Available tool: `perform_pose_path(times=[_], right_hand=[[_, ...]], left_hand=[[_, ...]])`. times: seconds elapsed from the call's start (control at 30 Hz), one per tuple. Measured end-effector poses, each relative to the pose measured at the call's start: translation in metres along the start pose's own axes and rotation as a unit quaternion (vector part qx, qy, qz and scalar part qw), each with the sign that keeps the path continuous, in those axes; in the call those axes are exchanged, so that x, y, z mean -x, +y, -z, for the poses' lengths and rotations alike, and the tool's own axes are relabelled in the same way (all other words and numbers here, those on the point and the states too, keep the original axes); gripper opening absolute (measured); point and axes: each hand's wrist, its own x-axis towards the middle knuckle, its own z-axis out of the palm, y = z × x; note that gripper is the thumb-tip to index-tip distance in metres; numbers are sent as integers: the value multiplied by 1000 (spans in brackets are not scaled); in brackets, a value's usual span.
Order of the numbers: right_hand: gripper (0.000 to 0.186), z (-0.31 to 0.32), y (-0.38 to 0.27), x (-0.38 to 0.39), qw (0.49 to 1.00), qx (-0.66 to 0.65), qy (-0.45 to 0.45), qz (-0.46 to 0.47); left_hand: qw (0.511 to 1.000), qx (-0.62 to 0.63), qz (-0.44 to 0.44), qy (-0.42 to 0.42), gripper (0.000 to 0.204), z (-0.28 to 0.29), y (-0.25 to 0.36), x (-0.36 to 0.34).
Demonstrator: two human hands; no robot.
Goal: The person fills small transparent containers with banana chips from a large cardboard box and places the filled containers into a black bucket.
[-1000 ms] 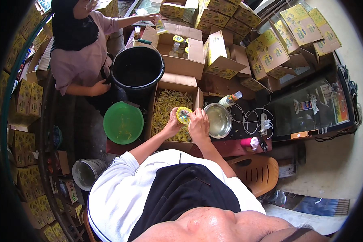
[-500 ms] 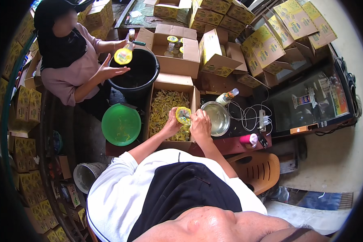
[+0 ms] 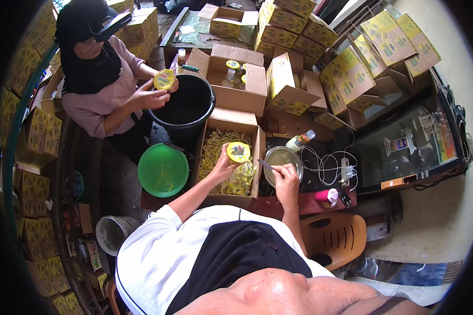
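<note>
My left hand (image 3: 224, 167) grips a jar with a round yellow top (image 3: 238, 151) above an open cardboard box (image 3: 228, 116). Thin curly yellow strips (image 3: 215, 149) fill that box; the jar's body is mostly hidden. In my right hand (image 3: 286, 179) is a small knife (image 3: 265, 164), its dark blade pointing toward the jar but apart from it. That hand hovers over the near side of a round, pale see-through tub (image 3: 278, 157). A bottle with an orange and green label (image 3: 300, 140) leans just behind the tub.
A co-worker at the left holds another yellow-topped jar (image 3: 164, 80) over a black bucket (image 3: 184, 102). A green basin (image 3: 163, 170) stands left of my box. Behind are open cartons with jars (image 3: 231, 73). White cables and a power strip (image 3: 347, 170) lie right, near a brown chair (image 3: 335, 239).
My right hand has drawn away from the jar, rightward and down, and the knife now shows clearly. The co-worker has brought both hands together around the other jar. The whole view has shifted slightly.
</note>
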Motion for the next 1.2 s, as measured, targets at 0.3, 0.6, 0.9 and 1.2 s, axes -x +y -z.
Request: perform_pose_path(times=[0.3,0.6,0.9,1.2], right_hand=[[12,14,39,30,995,22,36,-89],[12,10,41,40,995,25,37,-94],[12,-2,51,46,994,24,27,-98],[11,-11,48,41,996,33,8,-82]], left_hand=[[980,0,-44,193,43,118,44,-64],[880,-389,210,171,80,184,23,-106],[858,-474,166,106,62,184,28,-87],[855,-476,60,199,40,184,52,-60]])
